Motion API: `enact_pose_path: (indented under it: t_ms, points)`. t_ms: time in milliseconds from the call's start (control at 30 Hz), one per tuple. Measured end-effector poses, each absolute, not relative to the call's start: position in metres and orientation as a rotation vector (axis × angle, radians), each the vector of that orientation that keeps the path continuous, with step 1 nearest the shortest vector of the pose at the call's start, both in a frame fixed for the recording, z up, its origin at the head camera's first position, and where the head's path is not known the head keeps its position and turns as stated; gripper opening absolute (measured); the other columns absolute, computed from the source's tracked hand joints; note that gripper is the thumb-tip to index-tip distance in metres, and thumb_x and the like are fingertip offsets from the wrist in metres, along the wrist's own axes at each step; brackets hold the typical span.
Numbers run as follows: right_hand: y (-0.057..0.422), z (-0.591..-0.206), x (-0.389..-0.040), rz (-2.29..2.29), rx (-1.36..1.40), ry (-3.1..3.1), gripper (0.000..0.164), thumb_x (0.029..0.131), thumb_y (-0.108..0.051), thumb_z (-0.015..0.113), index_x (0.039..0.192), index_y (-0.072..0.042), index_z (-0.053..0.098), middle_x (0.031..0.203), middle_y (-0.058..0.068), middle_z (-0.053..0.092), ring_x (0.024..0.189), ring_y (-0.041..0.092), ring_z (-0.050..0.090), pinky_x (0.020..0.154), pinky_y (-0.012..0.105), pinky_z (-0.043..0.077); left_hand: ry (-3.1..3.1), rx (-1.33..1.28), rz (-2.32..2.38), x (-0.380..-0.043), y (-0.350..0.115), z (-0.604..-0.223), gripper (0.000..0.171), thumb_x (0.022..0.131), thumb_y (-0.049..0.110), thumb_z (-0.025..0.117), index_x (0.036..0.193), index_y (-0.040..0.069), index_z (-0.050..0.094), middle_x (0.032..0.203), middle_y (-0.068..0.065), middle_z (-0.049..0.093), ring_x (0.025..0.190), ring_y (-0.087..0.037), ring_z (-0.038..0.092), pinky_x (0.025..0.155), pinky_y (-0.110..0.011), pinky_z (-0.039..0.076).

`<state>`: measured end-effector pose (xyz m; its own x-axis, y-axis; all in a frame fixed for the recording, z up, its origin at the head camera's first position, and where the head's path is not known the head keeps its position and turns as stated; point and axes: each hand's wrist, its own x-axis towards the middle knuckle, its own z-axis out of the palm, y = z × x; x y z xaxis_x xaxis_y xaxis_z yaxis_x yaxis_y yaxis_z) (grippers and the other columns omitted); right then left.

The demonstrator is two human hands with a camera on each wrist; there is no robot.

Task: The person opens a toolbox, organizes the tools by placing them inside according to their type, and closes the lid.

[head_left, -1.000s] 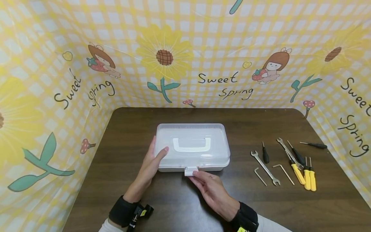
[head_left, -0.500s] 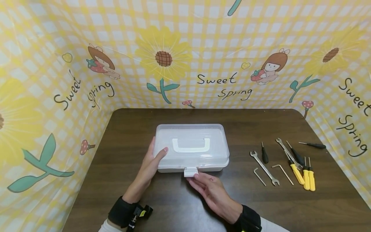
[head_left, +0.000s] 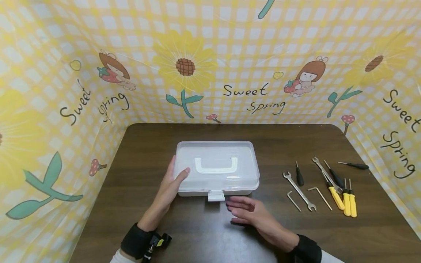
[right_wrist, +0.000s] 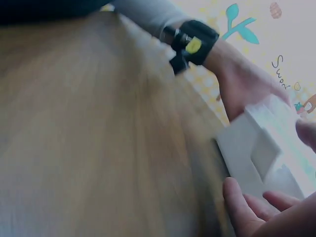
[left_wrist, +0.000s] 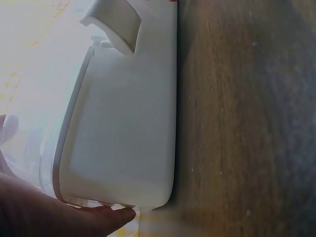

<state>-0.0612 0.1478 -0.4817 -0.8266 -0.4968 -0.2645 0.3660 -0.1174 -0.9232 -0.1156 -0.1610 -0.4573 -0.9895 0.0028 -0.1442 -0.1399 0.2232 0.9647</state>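
Observation:
A white plastic toolbox with a clear lid and a white carrying handle stands on the table, lid down. Its front latch sticks outward from the box; the left wrist view shows this latch tilted away from the wall. My left hand grips the toolbox's left end, thumb over the lid's edge and fingers down the side. Just right of the latch, my right hand hovers in front of the box with loosely bent fingers and nothing in them.
To the right lie two wrenches, several black-handled screwdrivers, yellow-handled screwdrivers and two hex keys. A yellow checked cloth encloses the dark wooden table at the back and sides.
My right hand has let go of the latch and drawn back to the right, its fingers spreading. The latch stays flipped outward. My left hand keeps its place on the toolbox.

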Motion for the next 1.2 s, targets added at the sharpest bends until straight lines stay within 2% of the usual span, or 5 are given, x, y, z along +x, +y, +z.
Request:
enact_pose_path:
  t_ms: [167,633,767,1000,1200]
  points:
    - [0.171,-0.477,-0.067,-1.754,-0.442,2.018,0.063,0.098,-0.014,0.077,0.146,0.016,0.050,0.143,0.033,0.060,0.133,0.048,0.059,0.102,0.029,0.054,2.378,-0.122,1.865,-0.115,-0.162,-0.456,0.093,0.106,0.050,0.059,0.172,0.019,0.001,0.179,-0.005,0.001,0.164,-0.027,0.000,0.130,-0.058,0.003]
    - [0.223,-0.457,-0.086,-0.983,-0.707,3.116,0.072,0.070,-0.033,0.100,0.129,-0.002,0.072,0.120,0.016,0.076,0.089,0.029,0.076,0.076,0.044,0.062,2.298,-0.088,1.944,-0.114,-0.171,-0.458,0.086,0.112,0.052,0.045,0.171,0.012,-0.003,0.179,-0.008,-0.003,0.164,-0.027,-0.003,0.131,-0.056,0.001]
    - [0.237,-0.453,-0.102,-1.023,-0.797,3.174,0.085,0.069,-0.025,0.101,0.141,0.000,0.063,0.132,0.021,0.071,0.107,0.038,0.074,0.085,0.052,0.060,2.229,-0.066,2.023,-0.113,-0.175,-0.459,0.084,0.113,0.052,0.039,0.170,0.008,-0.003,0.178,-0.012,-0.003,0.164,-0.027,-0.003,0.131,-0.053,0.001]
    - [0.254,-0.445,-0.131,-1.109,-1.040,3.158,0.103,0.070,-0.027,0.101,0.156,-0.004,0.051,0.154,0.021,0.056,0.140,0.040,0.054,0.114,0.011,0.030,2.148,-0.046,2.075,-0.107,-0.178,-0.461,0.081,0.113,0.056,0.030,0.171,0.009,-0.004,0.178,-0.012,-0.003,0.164,-0.029,-0.003,0.131,-0.056,0.002]
    - [0.247,-0.441,-0.151,-1.107,-1.294,3.019,0.106,0.078,-0.043,0.095,0.162,-0.006,0.042,0.164,0.019,0.045,0.154,0.035,0.038,0.124,0.019,0.021,2.042,-0.044,2.111,-0.101,-0.180,-0.463,0.081,0.113,0.058,0.025,0.170,0.010,-0.006,0.178,-0.011,-0.007,0.164,-0.029,-0.005,0.131,-0.056,0.001]
